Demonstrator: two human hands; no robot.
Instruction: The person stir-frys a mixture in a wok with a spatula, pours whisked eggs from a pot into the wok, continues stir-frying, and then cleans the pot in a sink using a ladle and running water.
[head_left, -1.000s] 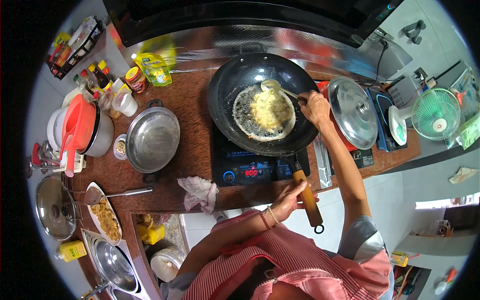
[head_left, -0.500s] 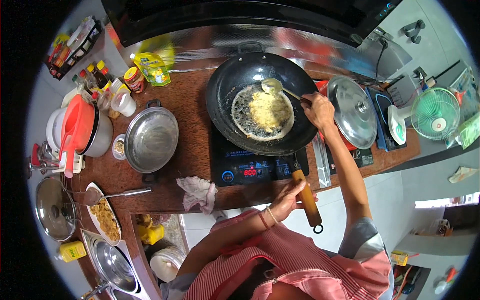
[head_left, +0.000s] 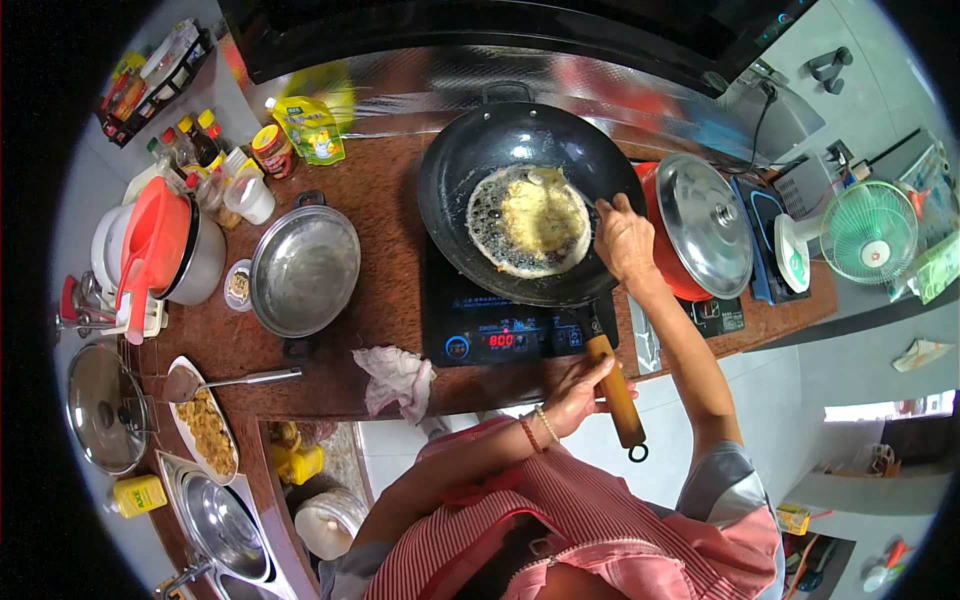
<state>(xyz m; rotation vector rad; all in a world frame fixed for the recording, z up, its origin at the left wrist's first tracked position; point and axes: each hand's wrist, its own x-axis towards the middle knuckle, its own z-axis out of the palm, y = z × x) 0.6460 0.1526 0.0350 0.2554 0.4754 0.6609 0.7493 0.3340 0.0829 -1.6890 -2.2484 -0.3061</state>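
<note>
A large black wok (head_left: 590, 150) sits on the black induction cooker (head_left: 462, 318). In its oil lies a pale yellow, frothy mass of frying food (head_left: 540, 222) ringed by bubbles. My left hand (head_left: 577, 400) is closed around the wok's wooden handle (head_left: 622, 405), with the thumb on top and some fingers hidden behind it. Over the wok's right rim, my right hand (head_left: 627, 242) grips a metal ladle. The ladle's bowl (head_left: 547, 178) is at the far edge of the food, partly blending with it; most of its handle is hard to make out.
A lidded red pot (head_left: 672, 225) stands right of the wok, beside a green fan (head_left: 868, 230). To the left are a metal pan (head_left: 305, 270), a crumpled cloth (head_left: 393, 382) and an oval plate of browned food (head_left: 208, 435) with a skimmer across it. Bottles (head_left: 203, 145) and a pouch (head_left: 310, 130) line the back.
My right hand has shifted slightly left and nearer me, and the ladle's bowl has sunk lower into the food's far edge. My left hand stays on the wok handle.
</note>
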